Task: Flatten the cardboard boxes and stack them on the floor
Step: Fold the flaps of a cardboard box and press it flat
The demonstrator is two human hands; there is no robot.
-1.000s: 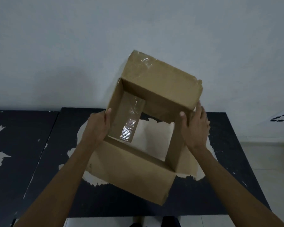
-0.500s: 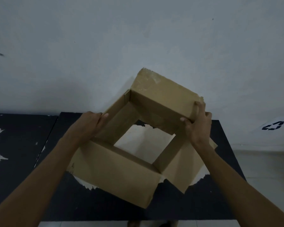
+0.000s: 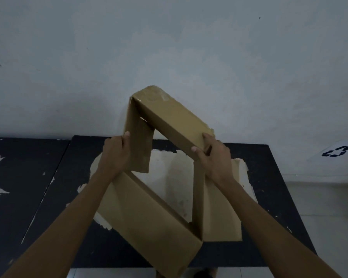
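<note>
Left hand [image 3: 117, 155] grips cardboard box [image 3: 155, 213] wall at 9 o'clock; right hand [image 3: 215, 157] pinches 3 o'clock corner. Risk: taped seam resists, panel buckles.

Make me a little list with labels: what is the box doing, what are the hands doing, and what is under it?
box: cardboard box, open at both ends, held up and skewed into a diamond shape
left hand: left hand grips the box's left corner
right hand: right hand grips the box's right corner
underneath: black table with worn pale patches
behind: grey wall
flat yet: no, partly collapsed
</note>
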